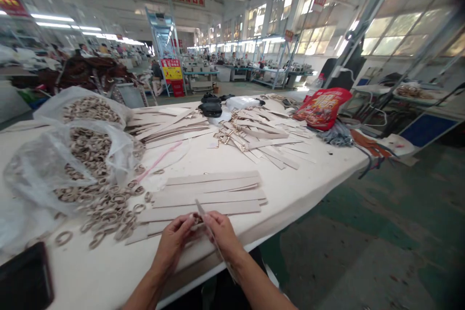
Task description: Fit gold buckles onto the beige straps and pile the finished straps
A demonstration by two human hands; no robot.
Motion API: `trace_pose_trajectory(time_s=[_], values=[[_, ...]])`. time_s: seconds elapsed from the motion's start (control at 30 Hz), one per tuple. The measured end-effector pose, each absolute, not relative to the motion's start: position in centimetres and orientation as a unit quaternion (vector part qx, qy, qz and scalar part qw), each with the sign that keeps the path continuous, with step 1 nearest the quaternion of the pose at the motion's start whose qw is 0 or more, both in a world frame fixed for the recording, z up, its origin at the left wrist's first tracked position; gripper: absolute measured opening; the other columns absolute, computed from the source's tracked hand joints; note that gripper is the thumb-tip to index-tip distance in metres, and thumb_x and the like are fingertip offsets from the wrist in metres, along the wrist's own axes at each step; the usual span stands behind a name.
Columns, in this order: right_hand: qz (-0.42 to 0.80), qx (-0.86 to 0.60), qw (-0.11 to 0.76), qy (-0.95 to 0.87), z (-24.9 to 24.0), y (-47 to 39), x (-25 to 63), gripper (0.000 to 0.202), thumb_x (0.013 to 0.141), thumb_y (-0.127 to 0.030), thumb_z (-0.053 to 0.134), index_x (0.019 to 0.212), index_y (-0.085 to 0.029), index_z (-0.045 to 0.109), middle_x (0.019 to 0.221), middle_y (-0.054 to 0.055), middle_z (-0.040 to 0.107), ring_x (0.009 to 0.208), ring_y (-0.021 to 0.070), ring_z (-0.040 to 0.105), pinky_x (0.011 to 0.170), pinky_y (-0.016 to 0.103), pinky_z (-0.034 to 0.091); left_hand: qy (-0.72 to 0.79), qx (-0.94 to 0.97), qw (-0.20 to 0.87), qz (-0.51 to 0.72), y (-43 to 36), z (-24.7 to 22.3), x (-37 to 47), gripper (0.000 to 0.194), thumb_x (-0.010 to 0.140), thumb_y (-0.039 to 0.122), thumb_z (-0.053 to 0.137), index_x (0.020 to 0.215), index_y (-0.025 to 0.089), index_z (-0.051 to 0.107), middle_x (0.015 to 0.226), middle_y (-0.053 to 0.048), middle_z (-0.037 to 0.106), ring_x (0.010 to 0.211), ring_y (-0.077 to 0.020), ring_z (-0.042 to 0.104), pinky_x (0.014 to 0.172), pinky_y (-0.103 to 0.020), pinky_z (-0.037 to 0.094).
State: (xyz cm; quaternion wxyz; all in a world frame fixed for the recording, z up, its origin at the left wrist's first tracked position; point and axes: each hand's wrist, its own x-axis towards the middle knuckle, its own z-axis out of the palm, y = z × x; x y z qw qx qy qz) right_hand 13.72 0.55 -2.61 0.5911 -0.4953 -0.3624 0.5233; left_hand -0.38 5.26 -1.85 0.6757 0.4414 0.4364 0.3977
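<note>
At the near edge of the table, my left hand (173,241) is closed, its thumb and fingers pinching a small beige loop (197,218). Close beside it my right hand (224,237) grips a flat beige strap (199,207), whose pointed end sticks up past the fingertips and whose length runs down below the wrist. Loop and strap end meet between the two hands; fingers partly hide whether one passes through the other. Just beyond lie several flat beige straps (214,197) in a rough row. Loose loops (112,206) are heaped to the left.
Clear plastic bags (125,143) full of loops stand on the left. A dark phone (25,278) lies at the near left corner. Farther back are straps with metal buckles (236,138), more bare straps (170,128), black items (211,106) and a red bag (323,108).
</note>
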Motion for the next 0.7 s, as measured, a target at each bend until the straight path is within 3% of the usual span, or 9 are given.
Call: trace_pose_trajectory(time_s=[0.1,0.23,0.37,0.5,0.7], values=[[0.537,-0.518,0.579,-0.327,-1.9,-0.6,14.9,0.037,0.077,-0.051,0.056,0.078,-0.015,0.061,0.057,-0.004,0.046,0.041,0.0049,0.027,0.037,0.019,0.018,0.427,0.424,0.684,0.411,5.6,-1.6,-0.8,0.026,0.066,0.038,0.074,0.079,0.016,0.067,0.101,-0.006,0.067,0.086,-0.0162,0.062,0.064,-0.021,0.05],[0.508,-0.528,0.484,-0.479,-1.4,-1.0,16.9,0.032,0.081,-0.043,0.055,0.075,-0.014,0.066,0.055,-0.004,0.043,0.047,0.0066,0.031,0.043,0.02,0.02,0.419,0.443,0.69,0.39,6.1,-1.5,-1.1,0.03,0.065,0.038,0.074,0.08,0.014,0.063,0.097,-0.008,0.068,0.083,-0.0181,0.064,0.056,-0.02,0.048],[0.452,-0.54,0.435,-0.561,-1.2,-1.1,17.7,0.03,0.084,-0.037,0.051,0.075,-0.014,0.068,0.056,-0.004,0.048,0.055,0.0095,0.04,0.051,0.02,0.028,0.404,0.519,0.657,0.367,6.2,-1.4,-1.4,0.029,0.067,0.037,0.072,0.08,0.013,0.063,0.11,-0.01,0.065,0.082,-0.0181,0.065,0.054,-0.02,0.048],[0.375,-0.559,0.399,-0.622,-1.1,-0.9,17.9,0.029,0.085,-0.034,0.049,0.076,-0.017,0.07,0.066,-0.001,0.06,0.065,0.0135,0.051,0.06,0.023,0.035,0.404,0.59,0.608,0.345,6.1,-1.4,-1.8,0.028,0.068,0.036,0.071,0.084,0.015,0.061,0.108,-0.008,0.066,0.08,-0.0172,0.064,0.056,-0.021,0.05],[0.315,-0.603,0.386,-0.623,-1.0,-0.9,16.8,0.029,0.086,-0.033,0.048,0.078,-0.019,0.071,0.069,0.001,0.068,0.068,0.0166,0.06,0.063,0.024,0.041,0.428,0.652,0.491,0.39,5.4,-2.2,-0.8,0.026,0.072,0.034,0.069,0.093,0.019,0.063,0.101,-0.005,0.068,0.082,-0.0166,0.065,0.078,-0.029,0.052]])
